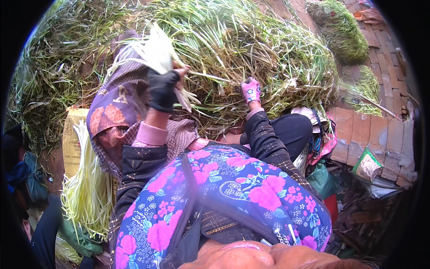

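My left hand [168,87], in a black fingerless glove, is closed around a bunch of pale chive-like stalks [156,49]. Their white ends fan out above the fist, and a few pale ends stick out below it. To the right, my right hand [251,90], in a pink patterned glove, is closed at the edge of the heap. A thin stalk [208,77] stretches from the bunch towards its fingertips, where brown withered leaves hang; the exact grip is partly hidden. A large heap of green and dried leaves [277,54] lies just beyond both hands.
At my left, long pale-yellow stalks [87,193] lie over a yellow sack [74,152]. A checked purple cloth [134,96] covers my left leg. Smaller green piles [342,36] lie far right, near flattened cardboard [367,134] and a small plastic packet [368,165]. Someone's dark-clothed limb [47,228] shows lower left.
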### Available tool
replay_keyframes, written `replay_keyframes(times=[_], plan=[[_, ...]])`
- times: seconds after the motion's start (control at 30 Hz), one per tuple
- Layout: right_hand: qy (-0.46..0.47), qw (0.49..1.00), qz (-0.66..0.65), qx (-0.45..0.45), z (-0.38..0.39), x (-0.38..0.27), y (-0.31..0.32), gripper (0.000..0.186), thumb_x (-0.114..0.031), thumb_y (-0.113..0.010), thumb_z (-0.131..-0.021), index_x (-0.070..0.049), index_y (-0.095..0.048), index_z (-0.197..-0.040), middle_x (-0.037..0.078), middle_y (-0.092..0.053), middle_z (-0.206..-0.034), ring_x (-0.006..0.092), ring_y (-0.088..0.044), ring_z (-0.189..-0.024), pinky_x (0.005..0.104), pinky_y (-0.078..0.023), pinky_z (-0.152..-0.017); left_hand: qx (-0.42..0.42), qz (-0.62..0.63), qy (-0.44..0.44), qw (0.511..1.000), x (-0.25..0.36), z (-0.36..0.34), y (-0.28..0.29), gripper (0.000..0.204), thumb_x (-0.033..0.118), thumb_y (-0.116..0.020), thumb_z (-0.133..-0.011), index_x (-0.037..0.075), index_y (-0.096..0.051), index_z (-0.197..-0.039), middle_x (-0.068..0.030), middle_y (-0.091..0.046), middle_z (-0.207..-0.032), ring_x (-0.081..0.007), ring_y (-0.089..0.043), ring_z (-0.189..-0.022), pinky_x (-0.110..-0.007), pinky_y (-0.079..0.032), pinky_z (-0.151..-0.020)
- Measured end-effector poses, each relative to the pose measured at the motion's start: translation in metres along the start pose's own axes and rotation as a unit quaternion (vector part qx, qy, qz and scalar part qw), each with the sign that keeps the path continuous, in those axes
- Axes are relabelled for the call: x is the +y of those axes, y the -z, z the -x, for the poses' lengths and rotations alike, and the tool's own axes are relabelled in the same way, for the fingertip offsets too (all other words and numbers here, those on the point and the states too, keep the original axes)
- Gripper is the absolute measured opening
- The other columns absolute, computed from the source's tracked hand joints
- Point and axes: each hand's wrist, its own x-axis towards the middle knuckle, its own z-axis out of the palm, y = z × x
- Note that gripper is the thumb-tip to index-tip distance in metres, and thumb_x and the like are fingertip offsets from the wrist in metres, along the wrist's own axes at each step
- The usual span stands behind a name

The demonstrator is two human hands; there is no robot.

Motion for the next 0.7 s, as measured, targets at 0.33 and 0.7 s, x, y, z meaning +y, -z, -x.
replay_keyframes(times=[0.33,0.7], plan=[[0.058,0.985,0.036,-0.161,0.017,-0.100,0.061,0.060,-0.064,-0.061,-0.072,-0.005,-0.068,-0.078,0.012,-0.065,-0.070,0.0226,-0.060,-0.064,0.0357,-0.047,-0.063,0.039,-0.067,-0.005,0.997,0.005,-0.005,0.009,0.018,0.002,-0.071,-0.072,-0.002,-0.059,-0.086,-0.0033,-0.057,-0.062,-0.0087,-0.048,-0.043,-0.021,-0.037,-0.038],[0.130,0.900,-0.354,-0.218,0.081,-0.219,0.059,0.017,-0.011,-0.068,-0.080,0.003,-0.063,-0.088,0.005,-0.065,-0.075,0.0079,-0.057,-0.067,0.0228,-0.046,-0.062,-0.027,-0.297,-0.055,0.953,-0.043,-0.010,0.014,0.019,0.005,-0.070,-0.069,0.001,-0.061,-0.086,-0.0034,-0.060,-0.069,-0.0095,-0.052,-0.050,-0.022,-0.042,-0.045]])
